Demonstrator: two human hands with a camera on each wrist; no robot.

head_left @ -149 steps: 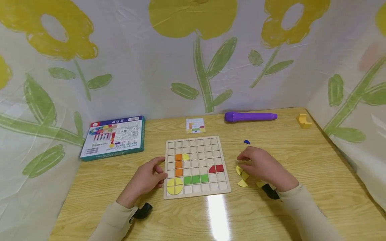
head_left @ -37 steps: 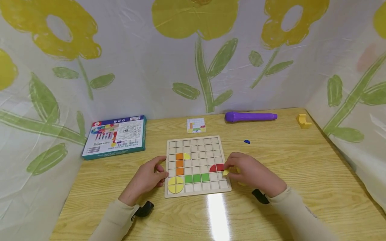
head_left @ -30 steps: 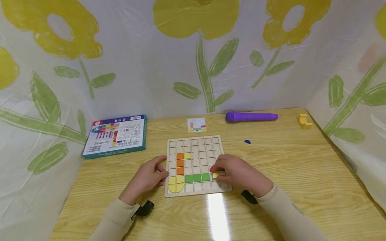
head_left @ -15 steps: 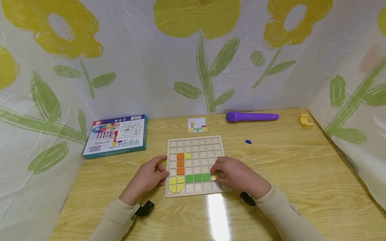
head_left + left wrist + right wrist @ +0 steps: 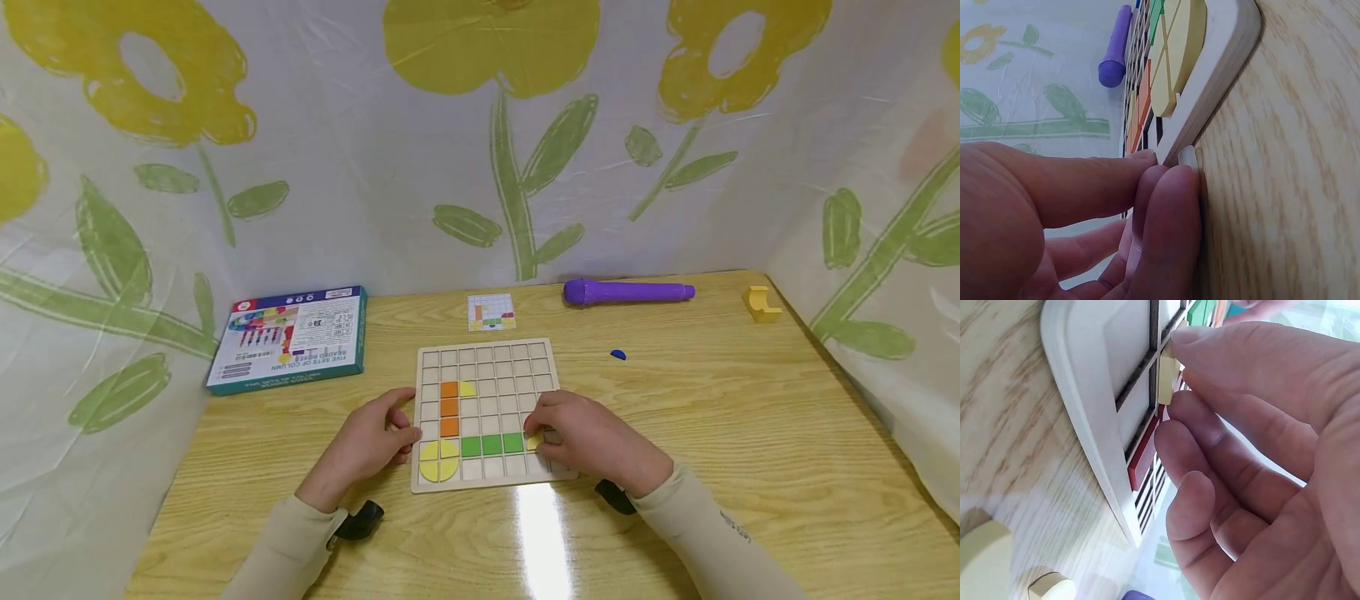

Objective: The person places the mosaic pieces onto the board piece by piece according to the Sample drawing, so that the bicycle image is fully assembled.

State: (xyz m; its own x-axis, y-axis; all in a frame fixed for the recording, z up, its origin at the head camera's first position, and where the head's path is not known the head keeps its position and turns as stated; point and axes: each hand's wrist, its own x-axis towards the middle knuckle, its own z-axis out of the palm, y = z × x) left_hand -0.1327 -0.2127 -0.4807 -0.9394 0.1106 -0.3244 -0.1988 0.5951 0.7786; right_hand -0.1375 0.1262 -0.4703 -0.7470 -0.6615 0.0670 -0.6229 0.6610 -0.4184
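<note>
A wooden grid board [image 5: 487, 485] lies on the table, holding several flat coloured tiles. My left hand [image 5: 372, 435] pinches its left edge; in the left wrist view the thumb [image 5: 1094, 184] lies at the rim. My right hand [image 5: 588, 435] pinches a yellow quarter-circle tile [image 5: 533, 442] at the cell right of the green square tiles [image 5: 491, 443]. In the right wrist view, this yellow tile [image 5: 1166, 380] sits at a cell by the fingertips. A red tile [image 5: 1144, 456] beside it is mostly hidden in the head view. Orange squares [image 5: 449, 407] form a column at left.
A pattern card [image 5: 491, 312] lies behind the board, with a purple microphone [image 5: 628, 292] to its right. A blue half-circle tile [image 5: 618, 355] and loose yellow pieces [image 5: 1052, 587] lie right of the board. A box [image 5: 288, 340] is at left, a yellow holder [image 5: 762, 304] far right.
My right hand has moved left from the loose yellow pieces, bringing a yellow quarter-circle tile to the board beside the green squares. In the last half second it barely moves. My left hand stays put.
</note>
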